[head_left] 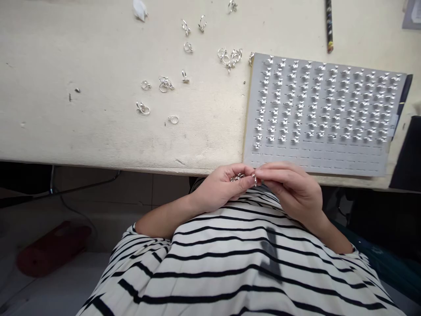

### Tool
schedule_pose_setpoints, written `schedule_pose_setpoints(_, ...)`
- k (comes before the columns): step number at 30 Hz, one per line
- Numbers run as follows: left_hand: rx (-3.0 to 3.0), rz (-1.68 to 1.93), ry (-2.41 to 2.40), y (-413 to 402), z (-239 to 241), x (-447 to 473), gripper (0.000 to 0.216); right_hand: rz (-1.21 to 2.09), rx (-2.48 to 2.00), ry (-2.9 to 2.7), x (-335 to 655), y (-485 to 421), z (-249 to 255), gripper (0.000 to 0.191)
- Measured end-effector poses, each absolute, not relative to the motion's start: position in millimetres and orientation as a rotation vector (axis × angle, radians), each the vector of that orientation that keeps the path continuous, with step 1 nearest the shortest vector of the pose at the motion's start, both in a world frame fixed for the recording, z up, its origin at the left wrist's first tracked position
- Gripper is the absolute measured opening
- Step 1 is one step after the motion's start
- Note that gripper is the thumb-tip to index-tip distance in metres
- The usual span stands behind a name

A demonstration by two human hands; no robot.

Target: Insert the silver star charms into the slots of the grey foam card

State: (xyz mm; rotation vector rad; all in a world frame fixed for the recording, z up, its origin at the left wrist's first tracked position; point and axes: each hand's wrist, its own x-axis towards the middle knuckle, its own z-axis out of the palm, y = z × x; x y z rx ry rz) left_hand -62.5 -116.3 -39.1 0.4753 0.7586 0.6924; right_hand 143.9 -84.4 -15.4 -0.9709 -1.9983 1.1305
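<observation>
Left hand (219, 188) clenches a small bunch of silver rings (237, 177), right hand (291, 188) pinches one silver ring (254, 179) at the fingertips, just below the grey display card (315, 160), its upper rows filled, bottom rows bare, more loose rings (173, 119) lying on the worktop (66, 131) beyond.

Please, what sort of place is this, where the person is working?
Probably a small jewellery workshop. Loose silver rings lie on a worn workbench, a grey display board carries rows of small silver pieces, and the left hand and right hand hold more rings.
</observation>
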Motion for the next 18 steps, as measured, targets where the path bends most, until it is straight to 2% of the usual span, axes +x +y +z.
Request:
schedule_pose_setpoints(6,0.408,0.532,0.681,-117.9,-41.0,-62.8,0.040,1.158,-0.868,-2.086,147.9,-83.1,-12.1,0.025)
schedule_pose_setpoints(13,0.312,0.566,0.687,-119.6,-40.9,-67.4,0.037,0.334,-1.149,-2.139,141.5,-72.7,-43.9,0.025)
schedule_pose_setpoints(18,0.278,0.589,0.664,-120.0,-41.7,-69.8,0.031,0.221,-1.139,-2.236,133.5,-69.2,-58.0,0.024)
